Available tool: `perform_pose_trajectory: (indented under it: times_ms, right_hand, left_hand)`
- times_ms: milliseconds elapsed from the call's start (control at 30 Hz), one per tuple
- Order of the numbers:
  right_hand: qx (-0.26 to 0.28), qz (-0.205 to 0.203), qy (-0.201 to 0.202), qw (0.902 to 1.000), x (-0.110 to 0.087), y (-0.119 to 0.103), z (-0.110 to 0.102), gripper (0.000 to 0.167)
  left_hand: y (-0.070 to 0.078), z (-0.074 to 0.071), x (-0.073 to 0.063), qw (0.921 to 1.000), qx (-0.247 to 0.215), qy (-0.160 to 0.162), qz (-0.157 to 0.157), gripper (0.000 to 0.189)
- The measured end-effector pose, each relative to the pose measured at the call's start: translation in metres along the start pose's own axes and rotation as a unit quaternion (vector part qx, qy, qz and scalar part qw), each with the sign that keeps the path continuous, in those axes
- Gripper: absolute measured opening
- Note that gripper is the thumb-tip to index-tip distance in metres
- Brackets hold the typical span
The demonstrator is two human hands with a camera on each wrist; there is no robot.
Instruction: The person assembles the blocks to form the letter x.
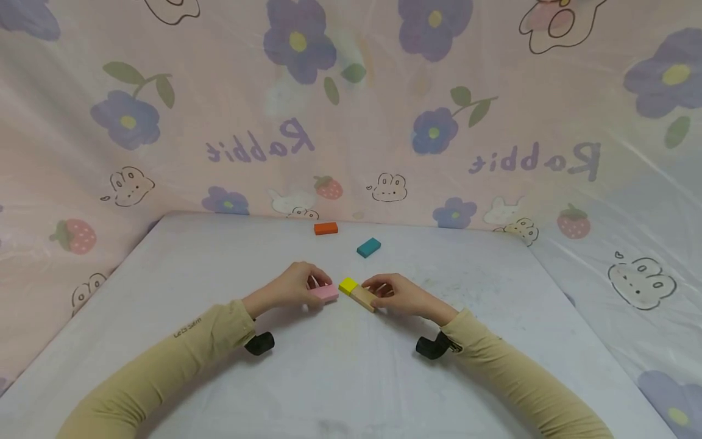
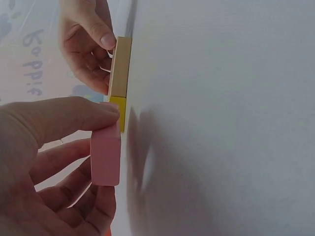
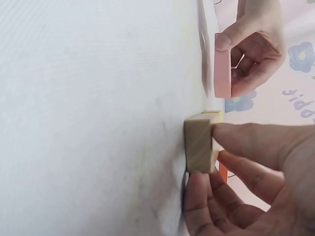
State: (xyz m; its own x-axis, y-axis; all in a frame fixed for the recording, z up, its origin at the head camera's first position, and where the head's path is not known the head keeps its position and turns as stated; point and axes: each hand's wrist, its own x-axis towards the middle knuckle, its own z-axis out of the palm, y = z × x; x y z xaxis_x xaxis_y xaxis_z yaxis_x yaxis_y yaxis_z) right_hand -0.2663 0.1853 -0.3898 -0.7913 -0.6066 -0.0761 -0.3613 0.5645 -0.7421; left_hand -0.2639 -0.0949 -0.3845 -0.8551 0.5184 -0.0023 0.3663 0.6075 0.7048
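Note:
My left hand [image 1: 298,286] pinches a pink block [image 2: 106,155] between thumb and fingers. A shadow beneath it in the left wrist view suggests that the block is held off the table. Thumb and fingers of my right hand [image 1: 403,294] grip the sides of a plain wooden block [image 1: 363,298]. At its far left end a yellow block [image 1: 348,285] meets it end to end. A small gap separates the pink block from the yellow one in the head view. In the right wrist view the wooden block mostly hides the yellow one.
An orange block [image 1: 326,228] lies near the table's back edge. Nearer the hands is a teal block [image 1: 368,247], set at an angle. The white table [image 1: 351,378] ends at a patterned curtain [image 1: 351,110]. Each wrist carries a black camera.

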Motion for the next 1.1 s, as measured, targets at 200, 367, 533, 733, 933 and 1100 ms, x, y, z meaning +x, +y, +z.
perform_pose_trajectory:
  times_ms: [200,367,533,733,933,1100]
  right_hand:
    - [0.006,0.005,-0.003,1.0,-0.002,-0.005,0.0,0.035]
    - [0.011,0.004,-0.003,0.9999,0.0,-0.001,0.0,0.036]
    - [0.009,0.0,0.001,1.0,-0.002,-0.002,0.001,0.037]
    - [0.012,-0.001,-0.004,0.9999,-0.003,-0.009,0.002,0.036]
    - [0.004,-0.007,0.002,1.0,-0.003,-0.002,0.002,0.037]
    - [0.003,-0.006,0.001,1.0,-0.002,0.002,0.001,0.036]
  left_hand:
    - [0.003,0.005,-0.001,0.9998,-0.004,0.012,-0.017,0.039]
    - [0.004,0.011,-0.002,0.9994,-0.011,0.019,-0.029,0.04]
    - [0.005,0.015,-0.004,0.9993,-0.015,0.026,-0.022,0.04]
    - [0.004,0.019,-0.004,0.9992,-0.018,0.034,-0.016,0.04]
    - [0.004,0.022,-0.005,0.9988,-0.023,0.042,-0.014,0.041]
    - [0.002,0.02,-0.005,0.999,-0.019,0.04,-0.013,0.047]
